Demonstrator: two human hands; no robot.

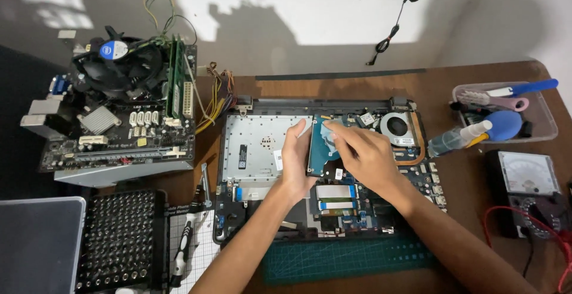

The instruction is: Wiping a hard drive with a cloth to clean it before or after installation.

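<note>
Brown wooden desk (465,186) against a pale wall, with an opened laptop chassis at its centre.

At 9 o'clock, a green desktop motherboard with a black fan cooler (116,112) sits above a black tray of screwdriver bits (119,240). At centre, the grey opened laptop base (262,145) lies on a green cutting mat (345,258). The left hand (296,160) clasps the left edge of a blue-labelled rectangular hard drive (323,151), fingers closed on it; the right hand (363,154) pinches its top right edge. At 3 o'clock, a clear plastic tub of brushes (539,121) stands above an analogue multimeter (527,178).
</note>
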